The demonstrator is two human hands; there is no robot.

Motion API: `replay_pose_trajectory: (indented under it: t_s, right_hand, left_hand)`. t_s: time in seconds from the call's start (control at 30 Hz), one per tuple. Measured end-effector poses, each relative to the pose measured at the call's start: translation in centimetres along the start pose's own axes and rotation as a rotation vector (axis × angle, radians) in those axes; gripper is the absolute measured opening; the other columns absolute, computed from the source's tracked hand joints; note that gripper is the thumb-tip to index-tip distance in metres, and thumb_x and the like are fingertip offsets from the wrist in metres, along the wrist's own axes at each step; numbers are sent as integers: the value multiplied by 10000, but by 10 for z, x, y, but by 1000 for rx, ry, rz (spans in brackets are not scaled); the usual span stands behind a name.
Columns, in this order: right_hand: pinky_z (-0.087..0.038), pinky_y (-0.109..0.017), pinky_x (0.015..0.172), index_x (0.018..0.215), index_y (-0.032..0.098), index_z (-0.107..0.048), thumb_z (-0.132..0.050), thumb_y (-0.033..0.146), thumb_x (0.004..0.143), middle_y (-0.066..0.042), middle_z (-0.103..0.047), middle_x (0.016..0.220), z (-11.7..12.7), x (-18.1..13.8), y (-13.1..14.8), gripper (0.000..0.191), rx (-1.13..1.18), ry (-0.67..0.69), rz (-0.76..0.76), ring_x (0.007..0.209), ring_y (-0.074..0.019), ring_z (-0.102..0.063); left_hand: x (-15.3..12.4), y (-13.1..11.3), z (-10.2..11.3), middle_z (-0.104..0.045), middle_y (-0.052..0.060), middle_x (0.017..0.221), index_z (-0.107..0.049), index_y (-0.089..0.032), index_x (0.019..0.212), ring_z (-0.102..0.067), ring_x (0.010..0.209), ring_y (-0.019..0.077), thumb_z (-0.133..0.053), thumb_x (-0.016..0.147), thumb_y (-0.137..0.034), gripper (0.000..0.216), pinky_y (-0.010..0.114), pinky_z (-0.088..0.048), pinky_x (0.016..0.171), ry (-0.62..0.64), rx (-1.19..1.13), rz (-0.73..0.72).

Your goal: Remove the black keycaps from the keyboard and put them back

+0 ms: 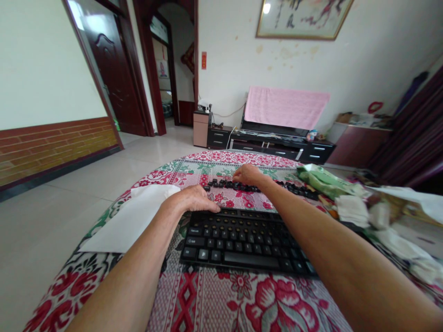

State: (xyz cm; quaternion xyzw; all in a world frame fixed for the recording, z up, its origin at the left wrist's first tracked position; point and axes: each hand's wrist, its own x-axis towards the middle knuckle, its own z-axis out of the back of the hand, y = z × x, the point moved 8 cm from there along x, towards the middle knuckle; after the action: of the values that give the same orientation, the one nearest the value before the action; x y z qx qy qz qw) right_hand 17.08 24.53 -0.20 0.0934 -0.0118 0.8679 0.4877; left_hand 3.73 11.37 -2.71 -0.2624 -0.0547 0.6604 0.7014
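Note:
A black keyboard (238, 240) lies flat in front of me on the patterned tablecloth. Its lower rows carry keycaps, while bare key sockets show in the upper rows. My left hand (194, 199) is closed at the keyboard's upper left edge, thumb along the rim and other fingers mostly hidden. Beyond the keyboard stretches a line of loose black keycaps (294, 188). Over the left part of that line, my right hand (248, 174) is bent down, its fingers pinched together at a keycap that is mostly hidden. My right forearm covers the keyboard's right part.
White paper (128, 221) lies left of the keyboard. A green packet (328, 180), white cloths (351, 210) and other clutter crowd the table's right side. Past the round table stand a low black cabinet (270, 150) and a screen draped with a pink towel (285, 108).

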Motion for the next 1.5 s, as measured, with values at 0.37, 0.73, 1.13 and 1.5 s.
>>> replay_pose_trajectory:
  t_s: [0.37,0.73,1.13,1.5]
  right_hand:
    - [-394,-209,486,845,159,-574,-490,306,651,-15,-574,616,22,-47,24,258,775,51,3,497,-76,-479]
    - [-403,-215,572,807,181,-584,-554,274,599,11,-583,678,7,-101,64,230,1057,219,78,576,-70,-499]
    - [-375,-197,522,793,157,-585,-533,289,607,8,-570,647,11,-107,60,233,962,122,36,545,-64,-475]
    - [-381,-193,544,799,156,-574,-514,285,627,-1,-579,700,9,-107,61,223,929,129,64,588,-69,-490]
  left_hand:
    - [-2,-3,0,-500,-6,565,-546,-183,571,-410,508,120,-523,429,-564,407,241,-250,443,22,-18,-9]
    - [-3,-2,-1,-506,-20,580,-558,-201,599,-429,539,123,-479,448,-604,438,233,-262,464,58,-2,-32]
    - [-2,-14,0,-572,-19,762,-587,-249,810,-481,687,137,-522,493,-522,423,223,-330,571,46,-89,-201]
    - [-6,-21,-13,-591,-19,805,-577,-253,882,-492,715,134,-523,536,-443,399,237,-324,630,164,-239,-214]
